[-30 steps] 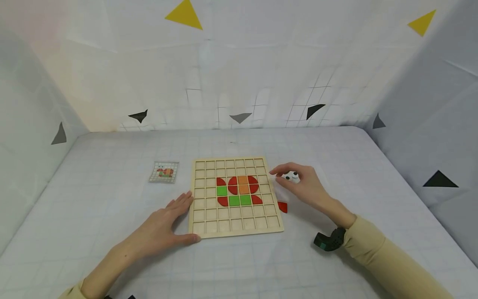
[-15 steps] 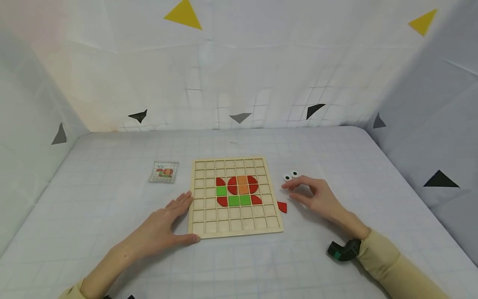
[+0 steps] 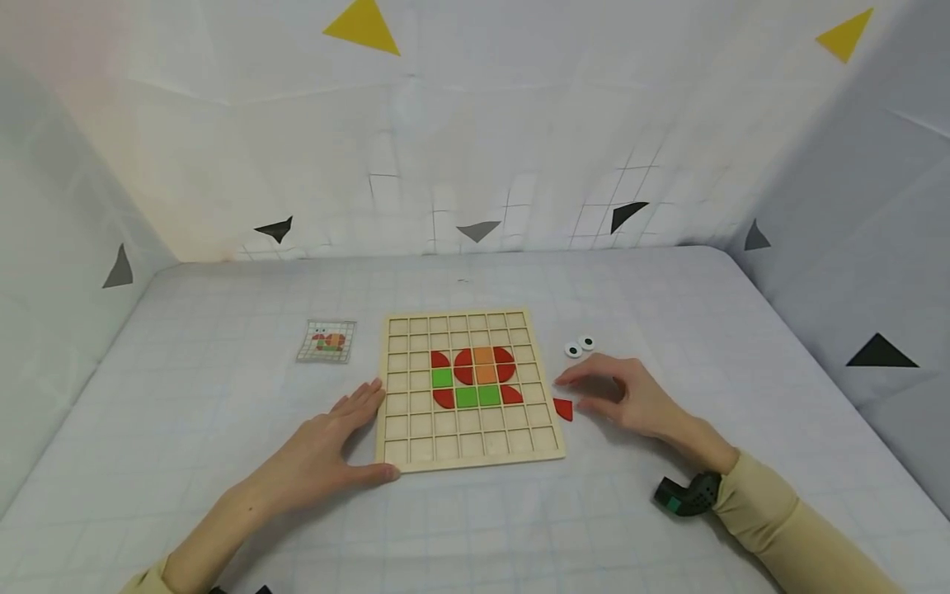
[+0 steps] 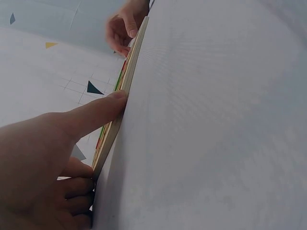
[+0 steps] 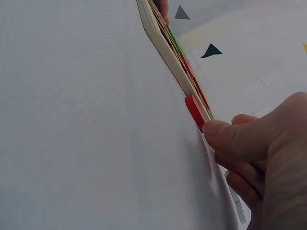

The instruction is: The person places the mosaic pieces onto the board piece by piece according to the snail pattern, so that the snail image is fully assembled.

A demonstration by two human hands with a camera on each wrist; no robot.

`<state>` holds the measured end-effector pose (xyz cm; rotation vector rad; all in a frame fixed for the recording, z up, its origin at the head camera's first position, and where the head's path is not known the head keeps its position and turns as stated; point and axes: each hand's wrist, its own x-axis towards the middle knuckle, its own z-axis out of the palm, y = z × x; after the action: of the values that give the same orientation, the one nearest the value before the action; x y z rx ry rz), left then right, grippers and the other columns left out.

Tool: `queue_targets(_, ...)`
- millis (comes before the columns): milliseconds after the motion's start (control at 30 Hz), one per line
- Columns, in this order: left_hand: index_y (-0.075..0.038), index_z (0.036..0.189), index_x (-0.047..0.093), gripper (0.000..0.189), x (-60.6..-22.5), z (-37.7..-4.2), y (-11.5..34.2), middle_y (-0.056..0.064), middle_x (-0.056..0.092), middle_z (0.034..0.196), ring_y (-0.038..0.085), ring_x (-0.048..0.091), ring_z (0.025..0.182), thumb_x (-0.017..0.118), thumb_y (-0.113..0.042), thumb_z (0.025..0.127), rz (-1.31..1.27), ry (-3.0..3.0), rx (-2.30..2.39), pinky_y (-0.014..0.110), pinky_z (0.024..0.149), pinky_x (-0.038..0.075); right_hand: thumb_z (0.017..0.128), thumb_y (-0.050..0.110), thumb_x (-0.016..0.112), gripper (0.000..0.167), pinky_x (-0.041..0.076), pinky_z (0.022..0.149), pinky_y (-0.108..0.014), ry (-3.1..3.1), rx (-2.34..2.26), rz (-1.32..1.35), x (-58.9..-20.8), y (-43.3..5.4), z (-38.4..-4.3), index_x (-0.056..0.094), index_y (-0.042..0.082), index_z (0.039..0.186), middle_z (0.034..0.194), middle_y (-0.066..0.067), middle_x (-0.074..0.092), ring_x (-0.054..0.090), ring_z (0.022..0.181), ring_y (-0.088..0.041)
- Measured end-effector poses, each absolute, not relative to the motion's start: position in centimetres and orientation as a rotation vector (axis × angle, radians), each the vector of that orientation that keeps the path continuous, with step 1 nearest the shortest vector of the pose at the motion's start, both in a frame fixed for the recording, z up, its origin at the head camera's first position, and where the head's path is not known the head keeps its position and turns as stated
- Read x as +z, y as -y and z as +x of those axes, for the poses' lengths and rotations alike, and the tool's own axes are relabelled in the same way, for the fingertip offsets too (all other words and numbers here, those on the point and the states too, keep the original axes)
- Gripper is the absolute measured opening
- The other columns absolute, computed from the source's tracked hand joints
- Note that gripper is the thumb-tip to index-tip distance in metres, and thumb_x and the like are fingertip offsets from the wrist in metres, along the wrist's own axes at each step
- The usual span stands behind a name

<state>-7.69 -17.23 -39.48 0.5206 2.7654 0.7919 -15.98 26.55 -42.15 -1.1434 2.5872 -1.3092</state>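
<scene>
A wooden grid board [image 3: 467, 447] lies on the table and holds red, green and orange pieces [image 3: 475, 378] in its middle cells. My left hand [image 3: 364, 433] rests flat against its near left corner, and the thumb [image 4: 98, 112] presses on the front edge of the board [image 4: 123, 91]. A loose red quarter-round piece [image 3: 563, 408] lies just right of the board. My right hand [image 3: 586, 394] hovers beside that piece with relaxed fingers and holds nothing. In the right wrist view its thumb [image 5: 225, 134] is right at the red piece [image 5: 194, 110].
Two googly eyes [image 3: 579, 346] lie on the table beyond my right hand. A small pattern card [image 3: 326, 341] sits left of the board. White gridded walls with coloured triangles enclose the table on three sides.
My right hand left the googly eyes on the table and drew back toward me, down to the loose red piece. The left hand and the board stayed put.
</scene>
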Motion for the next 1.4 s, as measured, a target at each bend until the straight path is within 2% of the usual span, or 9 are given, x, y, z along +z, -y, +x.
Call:
queue_targets(233, -0.006, 0.155, 0.034, 0.107, -39.44, -7.65, 17.32, 0.006, 0.027, 0.164, 0.034, 0.028, 0.150, 0.074, -0.067, 0.076, 0.524, -2.767, 0.800, 0.059, 0.116, 0.030, 0.072, -0.002, 0.086, 0.044, 0.047, 0.096, -0.018, -2.625, -1.318, -1.186, -42.41, -26.10, -16.06, 0.073, 0.010, 0.112, 0.108, -0.002, 0.074, 0.065, 0.105, -0.017)
queue_targets(467, -0.007, 0.155, 0.034, 0.108, -39.53, -7.66, 17.36, 0.005, 0.028, 0.164, 0.033, 0.028, 0.150, 0.073, -0.069, 0.076, 0.529, -2.774, 0.807, 0.060, 0.116, 0.030, 0.078, 0.002, 0.084, 0.039, 0.049, 0.094, -0.017, -2.626, -1.322, -1.198, -42.49, -26.13, -16.15, 0.073, 0.016, 0.113, 0.109, 0.005, 0.073, 0.065, 0.104, -0.011)
queue_targets(633, -0.006, 0.155, 0.035, 0.107, -39.50, -7.68, 17.35, 0.006, 0.028, 0.164, 0.033, 0.028, 0.150, 0.073, -0.068, 0.076, 0.540, -2.779, 0.810, 0.059, 0.117, 0.030, 0.079, 0.003, 0.083, 0.038, 0.050, 0.091, -0.017, -2.618, -1.345, -1.245, -42.72, -26.36, -16.21, 0.073, 0.017, 0.113, 0.108, 0.005, 0.073, 0.065, 0.102, -0.013)
queue_targets(800, -0.006, 0.155, 0.035, 0.107, -39.47, -7.66, 17.36, 0.006, 0.029, 0.164, 0.033, 0.029, 0.150, 0.074, -0.068, 0.076, 0.542, -2.785, 0.809, 0.058, 0.117, 0.030, 0.081, 0.008, 0.083, 0.036, 0.049, 0.092, -0.018, -2.620, -1.312, -1.175, -42.56, -26.40, -16.12, 0.073, 0.019, 0.114, 0.109, 0.007, 0.073, 0.064, 0.104, -0.010)
queue_targets(1167, -0.007, 0.155, 0.035, 0.107, -39.38, -7.58, 17.31, 0.005, 0.028, 0.164, 0.033, 0.029, 0.150, 0.072, -0.069, 0.076, 0.537, -2.779, 0.807, 0.058, 0.117, 0.030, 0.082, 0.011, 0.083, 0.033, 0.050, 0.092, -0.019, -2.592, -1.330, -1.091, -42.32, -26.49, -16.04, 0.072, 0.020, 0.111, 0.106, 0.009, 0.073, 0.066, 0.103, -0.010)
queue_targets(1400, -0.007, 0.155, 0.035, 0.107, -39.41, -7.55, 17.31, 0.005, 0.029, 0.164, 0.034, 0.029, 0.149, 0.072, -0.070, 0.076, 0.533, -2.782, 0.810, 0.060, 0.115, 0.031, 0.080, 0.011, 0.085, 0.032, 0.052, 0.087, -0.019, -2.618, -1.343, -1.061, -42.29, -26.45, -16.03, 0.073, 0.021, 0.108, 0.103, 0.009, 0.073, 0.067, 0.099, -0.009)
